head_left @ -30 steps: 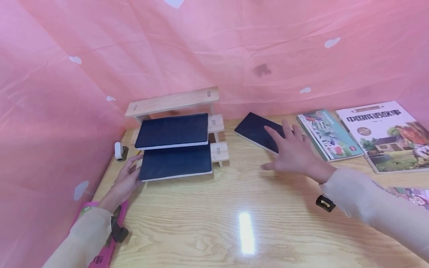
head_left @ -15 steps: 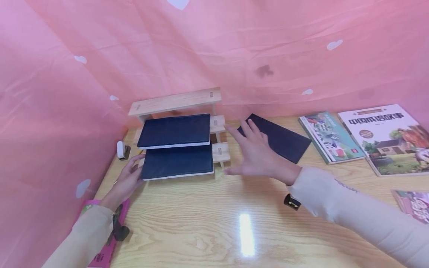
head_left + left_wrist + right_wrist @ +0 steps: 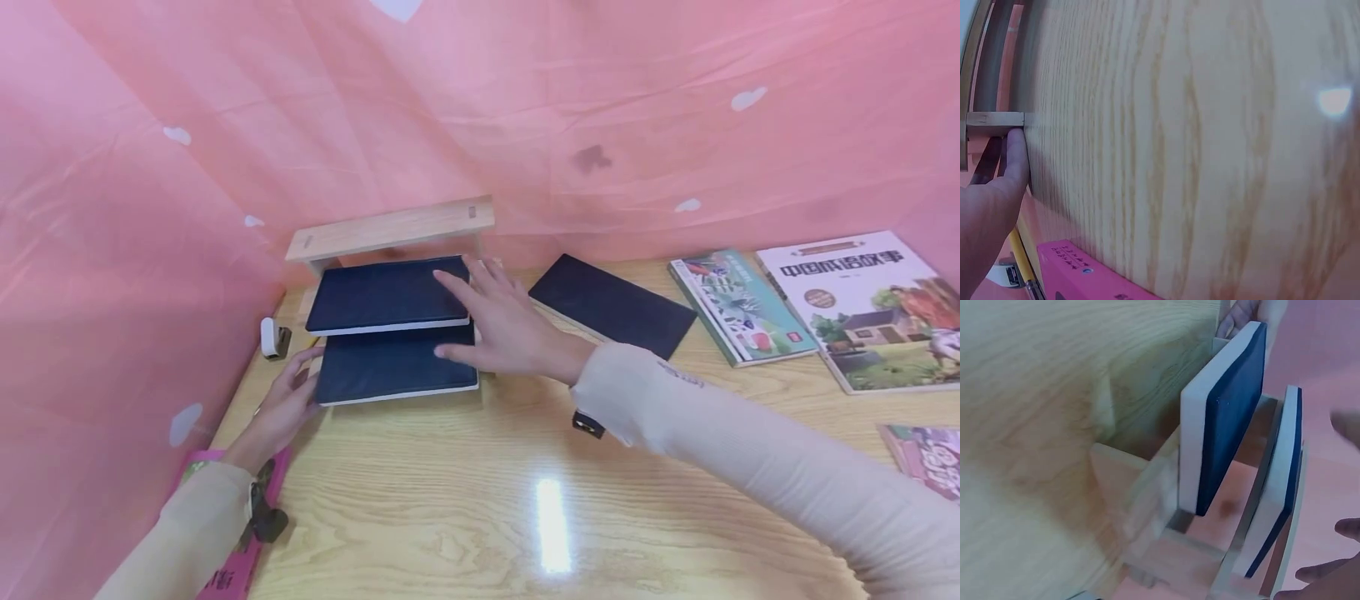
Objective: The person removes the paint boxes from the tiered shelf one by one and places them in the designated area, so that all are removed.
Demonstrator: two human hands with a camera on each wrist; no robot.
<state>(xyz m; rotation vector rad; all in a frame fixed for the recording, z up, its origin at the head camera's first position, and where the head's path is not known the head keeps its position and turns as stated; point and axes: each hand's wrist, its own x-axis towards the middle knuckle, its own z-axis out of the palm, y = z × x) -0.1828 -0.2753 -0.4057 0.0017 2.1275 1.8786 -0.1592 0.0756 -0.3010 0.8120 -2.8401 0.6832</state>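
Note:
A pale wooden stepped rack [image 3: 390, 229] stands at the table's back left. One dark blue notebook [image 3: 386, 293] lies on its middle step and another dark blue notebook [image 3: 397, 367] on the lowest step. My left hand [image 3: 277, 408] grips the left end of the lowest step; in the left wrist view its fingers [image 3: 1015, 156] meet the wood. Over the rack's right end, my right hand [image 3: 510, 321] is spread, its fingers in front of the upper notebook's right edge; contact cannot be told. The right wrist view shows both notebooks [image 3: 1232, 419] tilted on the steps.
A third dark notebook [image 3: 611, 304] lies on the table right of the rack. Farther right are a green illustrated book [image 3: 742, 308] and a large picture book [image 3: 862, 317]. A white-and-black stapler [image 3: 273, 337] and a pink book [image 3: 232, 567] are at left.
My right hand has moved left from above the loose notebook to the rack's right end. My left hand stays at the rack's left end.

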